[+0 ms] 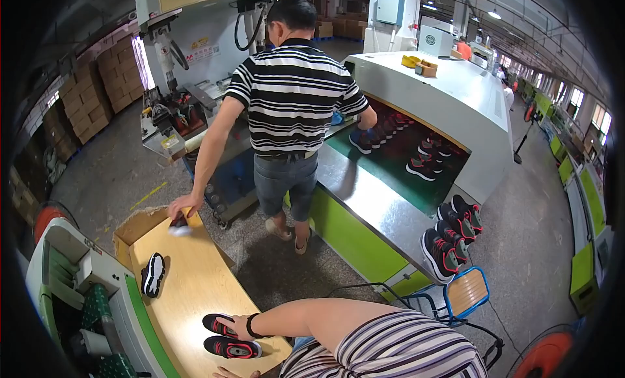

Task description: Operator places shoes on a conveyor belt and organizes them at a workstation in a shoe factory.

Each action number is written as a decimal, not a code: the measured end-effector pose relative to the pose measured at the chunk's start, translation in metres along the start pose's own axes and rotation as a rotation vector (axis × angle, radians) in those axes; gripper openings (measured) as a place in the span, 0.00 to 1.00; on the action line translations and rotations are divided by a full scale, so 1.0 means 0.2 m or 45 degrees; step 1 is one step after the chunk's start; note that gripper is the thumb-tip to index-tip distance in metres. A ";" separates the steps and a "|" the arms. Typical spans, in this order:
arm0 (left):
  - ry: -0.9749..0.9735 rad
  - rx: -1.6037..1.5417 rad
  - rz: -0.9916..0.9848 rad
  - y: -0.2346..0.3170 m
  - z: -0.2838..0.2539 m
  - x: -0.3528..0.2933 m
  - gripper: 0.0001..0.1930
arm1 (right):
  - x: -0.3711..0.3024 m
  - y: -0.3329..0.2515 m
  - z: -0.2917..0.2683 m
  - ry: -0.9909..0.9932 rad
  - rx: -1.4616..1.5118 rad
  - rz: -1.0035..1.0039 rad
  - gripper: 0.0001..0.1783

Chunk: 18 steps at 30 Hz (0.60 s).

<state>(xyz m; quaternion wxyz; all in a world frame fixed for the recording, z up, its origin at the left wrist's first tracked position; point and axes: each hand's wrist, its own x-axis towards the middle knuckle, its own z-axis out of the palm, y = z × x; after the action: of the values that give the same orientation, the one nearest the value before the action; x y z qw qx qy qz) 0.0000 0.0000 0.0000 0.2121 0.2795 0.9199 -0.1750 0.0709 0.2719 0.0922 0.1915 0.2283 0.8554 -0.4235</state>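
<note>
Two black sneakers with red trim lie side by side on the light wooden table (192,293) in front of me. My right hand (237,324), with a black band at its wrist, grips the farther sneaker (212,322) around its opening. Nearer to me rests the second sneaker (231,347), and no hand touches it. At the lower edge my left hand (233,373) shows only in part, its fingers stretched out on the tabletop beside that sneaker. Farther up the table a black shoe (153,274) lies with its white sole showing.
A co-worker in a striped shirt (296,98) holds a blurred shoe (180,224) over the table's far end and reaches toward sneakers on a green conveyor belt (384,163). Several sneakers (449,238) stand on the conveyor's metal end, beside a blue-framed stool (469,293). A machine (97,300) borders the table's left.
</note>
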 end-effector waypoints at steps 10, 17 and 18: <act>0.016 -0.551 0.162 0.05 -0.32 -0.13 0.76 | 0.03 0.07 0.02 0.128 0.137 -0.240 0.55; -0.204 -0.739 -0.105 0.10 -0.37 -0.12 0.66 | -0.01 0.10 -0.08 0.062 -0.320 -0.206 0.58; -0.211 -0.727 -0.145 0.08 -0.37 -0.09 0.61 | 0.00 0.09 -0.08 0.038 -0.311 -0.225 0.59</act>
<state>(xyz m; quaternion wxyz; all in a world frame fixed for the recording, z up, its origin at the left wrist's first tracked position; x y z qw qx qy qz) 0.0019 0.0377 0.0685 0.3464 0.1412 0.9257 0.0567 0.0792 0.2947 0.0906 0.1670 0.1334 0.9202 -0.3280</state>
